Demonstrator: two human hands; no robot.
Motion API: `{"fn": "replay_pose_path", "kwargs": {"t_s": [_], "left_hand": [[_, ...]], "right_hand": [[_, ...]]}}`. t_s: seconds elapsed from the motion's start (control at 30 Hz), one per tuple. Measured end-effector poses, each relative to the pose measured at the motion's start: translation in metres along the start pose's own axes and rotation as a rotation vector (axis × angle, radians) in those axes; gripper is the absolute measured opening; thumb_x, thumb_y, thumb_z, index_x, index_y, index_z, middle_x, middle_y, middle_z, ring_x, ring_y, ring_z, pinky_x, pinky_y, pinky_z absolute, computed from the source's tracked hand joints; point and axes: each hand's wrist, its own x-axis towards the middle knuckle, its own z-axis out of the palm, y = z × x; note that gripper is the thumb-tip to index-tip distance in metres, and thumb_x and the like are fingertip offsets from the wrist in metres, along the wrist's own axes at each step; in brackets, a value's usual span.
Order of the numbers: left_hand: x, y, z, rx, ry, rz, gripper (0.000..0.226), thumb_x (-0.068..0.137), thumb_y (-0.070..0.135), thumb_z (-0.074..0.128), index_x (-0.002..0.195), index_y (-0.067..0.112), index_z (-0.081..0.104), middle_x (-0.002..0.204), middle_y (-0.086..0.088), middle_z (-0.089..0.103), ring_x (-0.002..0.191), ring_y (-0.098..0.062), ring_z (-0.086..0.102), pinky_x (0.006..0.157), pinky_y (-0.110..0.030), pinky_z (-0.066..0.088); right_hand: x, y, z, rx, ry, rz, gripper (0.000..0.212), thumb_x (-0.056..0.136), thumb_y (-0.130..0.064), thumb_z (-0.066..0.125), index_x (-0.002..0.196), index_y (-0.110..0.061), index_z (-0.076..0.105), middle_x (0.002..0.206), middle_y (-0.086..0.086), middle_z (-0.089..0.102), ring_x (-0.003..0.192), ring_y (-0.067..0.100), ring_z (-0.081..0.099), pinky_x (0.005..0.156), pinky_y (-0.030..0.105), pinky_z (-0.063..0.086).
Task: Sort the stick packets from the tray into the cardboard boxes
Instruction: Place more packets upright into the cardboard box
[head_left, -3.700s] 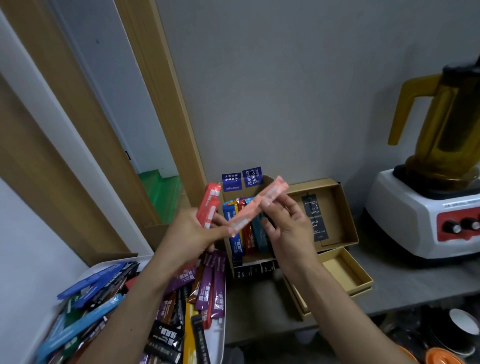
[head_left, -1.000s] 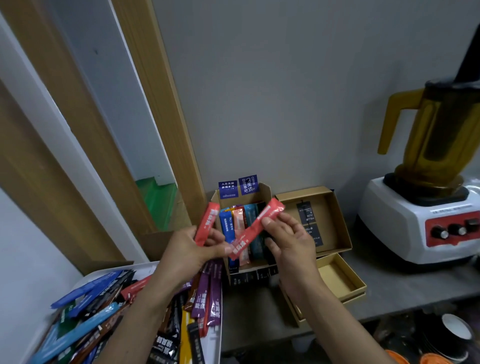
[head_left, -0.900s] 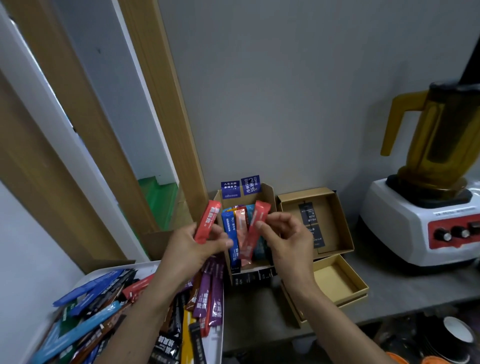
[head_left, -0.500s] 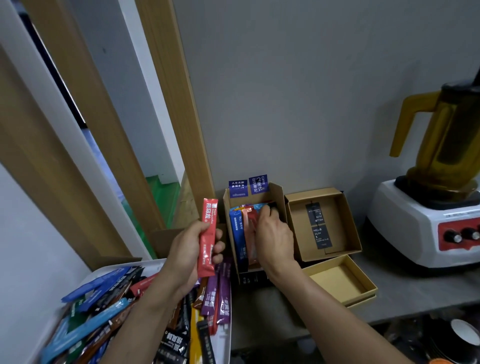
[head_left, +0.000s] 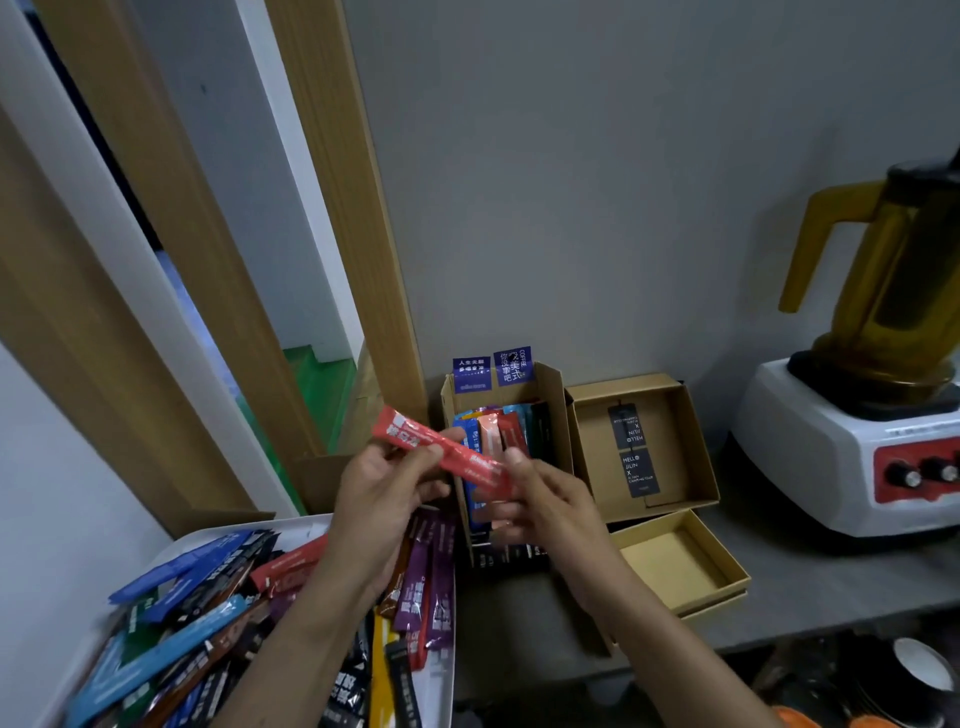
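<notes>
Now my left hand and right hand both pinch one red stick packet, long axis ten-to-four o'clock, just before the open cardboard box at twelve, right hand nearer.

Two hands, left hand and right hand, with one red stick packet between them. One white tray – its heap of packets too tangled to count. Three open cardboard boxes: tall box, labelled box (two black labels inside), shallow box. Two blue tags. One blender, two knobs showing.
</notes>
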Motion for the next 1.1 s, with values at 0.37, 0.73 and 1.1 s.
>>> {"fn": "replay_pose_path", "kwargs": {"t_s": [0.37,0.73,1.1], "left_hand": [[-0.005,-0.029,0.017,0.640,-0.246,0.006,0.030,0.083,0.029,0.082,0.111,0.031,0.069,0.094,0.006,0.080,0.086,-0.006,0.076,0.077,-0.025,0.059],[0.023,-0.028,0.046,0.517,-0.053,0.123,0.021,0.089,0.015,0.077,0.108,0.009,0.070,0.098,-0.008,0.078,0.078,-0.009,0.076,0.069,-0.024,0.060],[0.073,-0.033,0.080,0.816,0.063,0.234,0.012,0.092,0.018,0.074,0.098,0.027,0.070,0.094,0.009,0.071,0.090,-0.005,0.068,0.077,-0.020,0.052]], "right_hand": [[0.011,-0.027,-0.041,-0.034,0.109,-0.049,0.027,0.090,-0.031,0.076,0.117,-0.026,0.073,0.113,-0.003,0.075,0.109,0.016,0.073,0.091,0.040,0.060],[-0.007,0.000,-0.050,-0.282,0.094,-0.049,0.016,0.084,-0.018,0.083,0.094,-0.015,0.071,0.093,0.001,0.078,0.087,0.007,0.076,0.076,0.028,0.064],[-0.010,0.028,-0.049,-1.106,0.216,-0.313,0.022,0.099,-0.023,0.065,0.120,-0.025,0.064,0.112,-0.004,0.065,0.080,0.015,0.072,0.071,0.033,0.062]]}}
